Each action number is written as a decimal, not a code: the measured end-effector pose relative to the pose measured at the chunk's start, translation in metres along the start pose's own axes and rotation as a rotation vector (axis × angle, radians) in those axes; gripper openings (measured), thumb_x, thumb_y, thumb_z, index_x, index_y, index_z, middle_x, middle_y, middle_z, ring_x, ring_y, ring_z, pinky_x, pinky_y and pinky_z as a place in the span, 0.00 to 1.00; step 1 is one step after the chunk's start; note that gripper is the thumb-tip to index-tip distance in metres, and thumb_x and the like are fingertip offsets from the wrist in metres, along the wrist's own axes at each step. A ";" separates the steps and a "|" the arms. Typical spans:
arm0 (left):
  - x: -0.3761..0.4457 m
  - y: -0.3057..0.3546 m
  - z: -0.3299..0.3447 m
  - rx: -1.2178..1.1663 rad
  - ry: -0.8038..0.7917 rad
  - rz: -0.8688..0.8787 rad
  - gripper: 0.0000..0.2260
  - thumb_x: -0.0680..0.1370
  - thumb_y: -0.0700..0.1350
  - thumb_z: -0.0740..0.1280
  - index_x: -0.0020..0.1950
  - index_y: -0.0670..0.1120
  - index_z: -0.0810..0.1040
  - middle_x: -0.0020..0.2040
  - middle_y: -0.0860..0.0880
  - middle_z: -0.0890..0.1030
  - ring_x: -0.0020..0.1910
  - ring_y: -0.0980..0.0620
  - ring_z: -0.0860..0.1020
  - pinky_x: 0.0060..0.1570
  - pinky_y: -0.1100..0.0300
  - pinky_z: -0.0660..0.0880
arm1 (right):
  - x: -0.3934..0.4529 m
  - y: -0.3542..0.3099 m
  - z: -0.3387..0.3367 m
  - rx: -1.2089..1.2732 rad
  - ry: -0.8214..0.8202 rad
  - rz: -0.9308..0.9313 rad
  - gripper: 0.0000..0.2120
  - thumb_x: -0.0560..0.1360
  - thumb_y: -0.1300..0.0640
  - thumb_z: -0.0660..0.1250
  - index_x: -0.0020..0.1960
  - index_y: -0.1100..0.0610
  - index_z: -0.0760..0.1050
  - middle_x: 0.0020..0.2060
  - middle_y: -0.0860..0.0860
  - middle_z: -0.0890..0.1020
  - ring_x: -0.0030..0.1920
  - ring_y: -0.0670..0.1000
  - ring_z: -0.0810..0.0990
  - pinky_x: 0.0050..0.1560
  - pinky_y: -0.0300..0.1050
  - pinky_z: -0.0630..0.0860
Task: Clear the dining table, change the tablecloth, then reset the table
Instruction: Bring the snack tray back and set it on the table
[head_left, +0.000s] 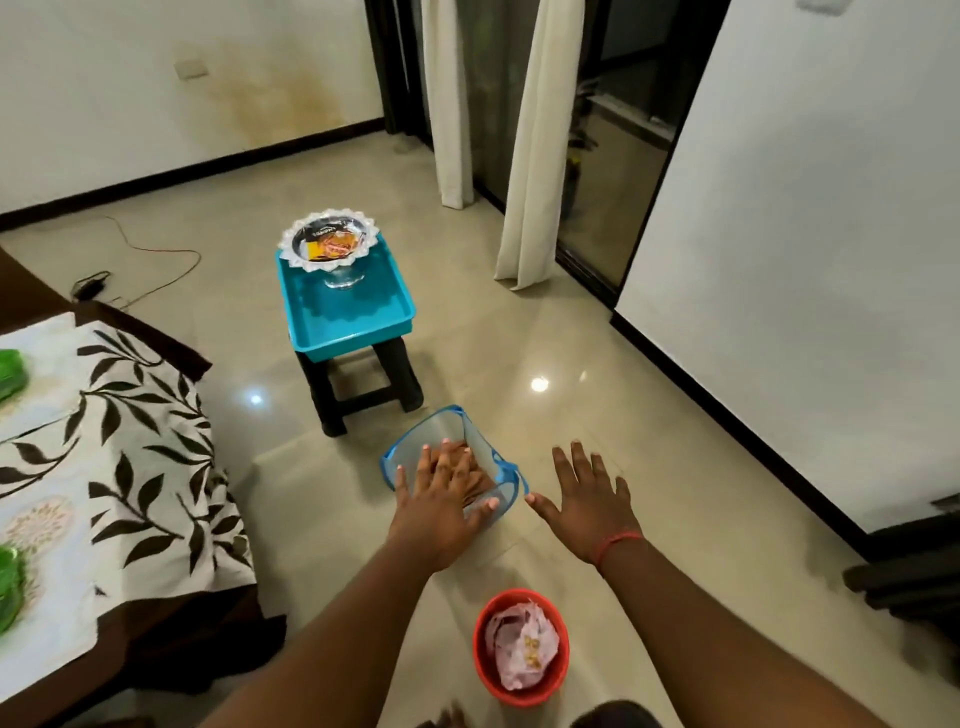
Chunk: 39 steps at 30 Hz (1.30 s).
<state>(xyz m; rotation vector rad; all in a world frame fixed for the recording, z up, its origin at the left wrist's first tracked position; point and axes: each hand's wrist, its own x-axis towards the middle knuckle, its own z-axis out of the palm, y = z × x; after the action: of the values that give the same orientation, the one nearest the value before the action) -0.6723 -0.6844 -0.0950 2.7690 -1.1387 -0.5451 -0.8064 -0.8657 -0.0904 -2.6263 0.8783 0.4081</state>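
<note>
We look down from head height onto a glossy beige tiled floor (597, 364), with both of our bare arms stretched forward. Our left hand (441, 499) is spread flat, fingers straight and fanned, over the open mouth of a clear mesh basket with blue trim (452, 467) that stands on the floor; its fingertips reach above some reddish-brown cloth (470, 478) inside, and we cannot tell whether they touch it. Our right hand (589, 501) hovers just beside the basket's right edge, palm down, fingers straight and apart, holding nothing; a thin red thread circles its wrist. Nearer to us, between our forearms, sits a red bucket (521, 647) lined with a crumpled pale pink bag. Beyond the basket stands a black stool (366, 379) carrying a teal tray (353, 317), and on the tray's far end a silver footed dish (327, 244) with a scalloped rim holds orange packets. At the far left edge, well apart from both hands, the dining table (31, 291) is covered by a white tablecloth (135, 441) printed with dark leaves, one corner hanging down; green items (10, 366), blurred and cut off, lie on pale mats there. White curtains (530, 140) hang by a dark glass door at the back.
</note>
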 end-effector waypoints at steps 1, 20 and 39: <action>0.010 0.007 0.000 0.007 0.001 0.015 0.44 0.68 0.75 0.32 0.81 0.56 0.39 0.81 0.50 0.37 0.79 0.45 0.34 0.75 0.38 0.34 | 0.006 0.007 -0.003 -0.002 0.000 0.013 0.40 0.76 0.28 0.46 0.81 0.46 0.41 0.80 0.49 0.40 0.80 0.56 0.42 0.76 0.63 0.48; 0.242 0.211 0.020 -0.046 -0.148 -0.163 0.36 0.78 0.72 0.42 0.80 0.57 0.37 0.78 0.52 0.30 0.78 0.46 0.31 0.74 0.38 0.33 | 0.220 0.227 -0.091 -0.092 -0.168 -0.113 0.50 0.63 0.23 0.30 0.80 0.46 0.38 0.80 0.49 0.38 0.80 0.56 0.42 0.77 0.62 0.48; 0.576 0.037 -0.134 -0.153 0.007 -0.457 0.37 0.75 0.73 0.37 0.80 0.57 0.36 0.80 0.51 0.34 0.78 0.45 0.32 0.74 0.34 0.39 | 0.626 0.064 -0.243 -0.157 -0.164 -0.339 0.40 0.76 0.27 0.45 0.81 0.46 0.41 0.80 0.49 0.41 0.80 0.54 0.44 0.77 0.61 0.51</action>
<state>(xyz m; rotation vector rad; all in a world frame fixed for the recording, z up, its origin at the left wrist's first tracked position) -0.2698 -1.1186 -0.1279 2.8880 -0.4295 -0.6297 -0.3268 -1.3393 -0.1186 -2.7644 0.3514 0.6089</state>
